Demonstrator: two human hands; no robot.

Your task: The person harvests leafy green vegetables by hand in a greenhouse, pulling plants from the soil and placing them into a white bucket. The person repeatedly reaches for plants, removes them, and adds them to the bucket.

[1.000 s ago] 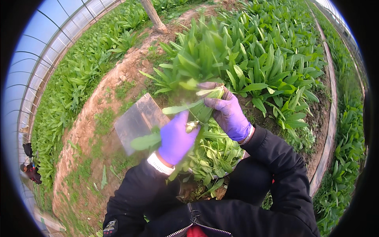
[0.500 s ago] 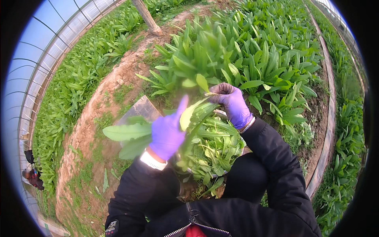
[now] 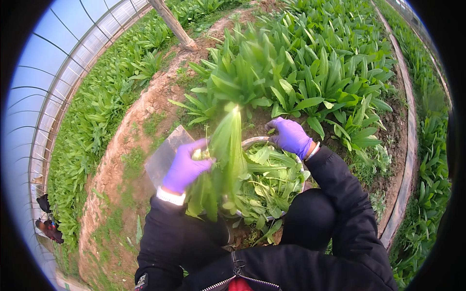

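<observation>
My left hand (image 3: pixel 184 166), in a purple glove, has its fingers curled round pale green stalks. Beside it, a leafy green plant (image 3: pixel 229 145) is smeared by motion, its pale end uppermost and long leaves trailing down. Exactly where the fingers meet the plant is hard to make out. My right hand (image 3: pixel 291 137), also gloved in purple, hovers over the far right rim of a round pale basin (image 3: pixel 256 140). Its fingers are loosely bent and apart, with nothing visible in them. Loose picked leaves (image 3: pixel 269 182) fill the basin between my knees, partly covered by the hanging plant.
Dense rows of long-leaved greens (image 3: pixel 310 72) grow ahead and to the right. A flat greyish board (image 3: pixel 167 153) lies by my left hand. Beyond a bare soil strip (image 3: pixel 131 126) stands a wooden post (image 3: pixel 174 24). Another person (image 3: pixel 50 231) is far left, near the greenhouse wall.
The plant has swung from lying sideways to hanging with its leaves down. My left hand has moved left and slightly down. My right hand has let go of a leaf and lowered.
</observation>
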